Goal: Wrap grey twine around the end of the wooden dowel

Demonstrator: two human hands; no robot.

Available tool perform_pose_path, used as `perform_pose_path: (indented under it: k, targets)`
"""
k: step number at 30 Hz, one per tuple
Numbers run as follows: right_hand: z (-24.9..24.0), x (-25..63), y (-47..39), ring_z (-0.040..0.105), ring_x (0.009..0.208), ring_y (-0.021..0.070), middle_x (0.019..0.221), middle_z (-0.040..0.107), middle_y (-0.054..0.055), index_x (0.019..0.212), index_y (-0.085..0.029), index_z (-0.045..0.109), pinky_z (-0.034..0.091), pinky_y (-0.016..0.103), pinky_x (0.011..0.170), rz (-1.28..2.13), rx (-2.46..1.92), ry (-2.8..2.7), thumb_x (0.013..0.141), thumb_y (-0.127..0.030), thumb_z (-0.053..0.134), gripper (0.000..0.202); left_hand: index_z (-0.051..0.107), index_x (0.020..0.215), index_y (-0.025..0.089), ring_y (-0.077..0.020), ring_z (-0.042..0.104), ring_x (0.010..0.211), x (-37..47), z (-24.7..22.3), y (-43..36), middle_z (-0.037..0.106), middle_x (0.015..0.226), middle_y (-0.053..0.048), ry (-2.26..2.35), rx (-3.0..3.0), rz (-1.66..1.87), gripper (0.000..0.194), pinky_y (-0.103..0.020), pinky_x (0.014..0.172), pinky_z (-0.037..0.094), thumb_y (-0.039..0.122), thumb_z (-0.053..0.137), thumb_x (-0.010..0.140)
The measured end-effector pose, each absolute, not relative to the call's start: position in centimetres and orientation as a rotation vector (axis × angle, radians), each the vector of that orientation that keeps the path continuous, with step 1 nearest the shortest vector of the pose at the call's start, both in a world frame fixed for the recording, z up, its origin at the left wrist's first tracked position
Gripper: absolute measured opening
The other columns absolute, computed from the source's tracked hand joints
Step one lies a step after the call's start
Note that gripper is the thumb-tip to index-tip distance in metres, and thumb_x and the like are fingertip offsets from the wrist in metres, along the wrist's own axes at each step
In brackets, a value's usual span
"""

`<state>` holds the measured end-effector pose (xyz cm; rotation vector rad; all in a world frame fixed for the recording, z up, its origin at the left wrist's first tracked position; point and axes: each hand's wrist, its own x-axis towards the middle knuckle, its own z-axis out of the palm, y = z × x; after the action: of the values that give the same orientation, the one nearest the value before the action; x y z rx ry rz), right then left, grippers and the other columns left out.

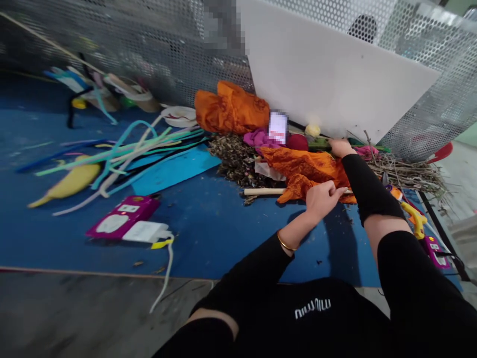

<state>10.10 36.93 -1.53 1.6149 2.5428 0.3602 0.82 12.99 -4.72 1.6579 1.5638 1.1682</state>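
My left hand (322,200) is closed, its thumb pointing right, at the front edge of a crumpled orange patterned cloth (309,166). Whatever its fingers hold, if anything, I cannot make out. A pale wooden stick (263,191) runs under the cloth beside that hand. Farther back, my right hand (341,148) reaches over the cloth to a dark green item (319,144) near the white board; its fingertips are hidden. Around it lie a dark red ball-like thing (297,142), a pale yellow ball (312,130), a purple cloth (261,138) and a pink piece (365,151).
A phone (278,127) leans by the white board (328,69). Dried plant matter (233,159), an orange bundle (231,109) and fuzzy coloured stems (122,149) spread leftward. Twigs (410,171), a yellow glue gun (417,219) and a purple power socket box (124,217) flank the work area.
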Motion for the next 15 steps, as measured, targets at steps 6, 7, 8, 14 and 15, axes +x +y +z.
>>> perform_pose_path:
  k: [6,7,8,14,15]
  targets:
    - [0.7,11.5,36.1,0.064,0.126,0.0306,0.133,0.069,0.019,0.134,-0.015,0.065,0.036,0.048,0.121,0.645,1.619,2.709,0.102,-0.021,0.035,0.044,0.055,0.072,0.020,-0.0124,0.053,0.067,0.6,-3.8,12.8,0.062,0.071,0.004,1.527,1.582,1.176,0.041,-0.026,0.067,0.033,0.051,0.072,0.093]
    - [1.6,11.7,35.7,0.063,0.127,0.0302,0.131,0.070,0.017,0.133,-0.016,0.065,0.032,0.050,0.125,0.754,1.617,2.778,0.103,-0.022,0.033,0.044,0.058,0.078,0.021,-0.0128,0.056,0.070,0.7,-3.8,12.8,0.066,0.076,0.003,1.551,1.582,1.160,0.035,-0.026,0.068,0.035,0.049,0.073,0.093]
    - [2.5,11.9,35.4,0.062,0.128,0.0298,0.129,0.070,0.016,0.131,-0.017,0.066,0.029,0.051,0.127,0.878,1.614,2.852,0.105,-0.023,0.030,0.045,0.061,0.083,0.021,-0.0132,0.059,0.072,0.7,-3.9,12.8,0.069,0.081,0.003,1.580,1.587,1.136,0.029,-0.026,0.069,0.037,0.045,0.074,0.093]
    - [8.3,14.2,32.4,0.060,0.131,0.0288,0.130,0.069,0.015,0.138,-0.022,0.064,0.033,0.057,0.124,1.405,1.887,3.010,0.108,-0.031,0.029,0.047,0.069,0.090,0.024,-0.0169,0.068,0.089,1.1,-5.2,13.6,0.077,0.096,0.000,1.592,1.695,1.030,0.007,-0.027,0.076,0.044,0.029,0.073,0.092]
    - [9.0,14.6,31.8,0.061,0.129,0.0292,0.131,0.069,0.016,0.139,-0.020,0.063,0.036,0.057,0.121,1.403,1.977,3.016,0.108,-0.034,0.032,0.046,0.070,0.090,0.025,-0.0183,0.069,0.091,1.2,-5.4,13.7,0.077,0.095,0.000,1.591,1.714,1.006,0.007,-0.027,0.076,0.044,0.031,0.073,0.093]
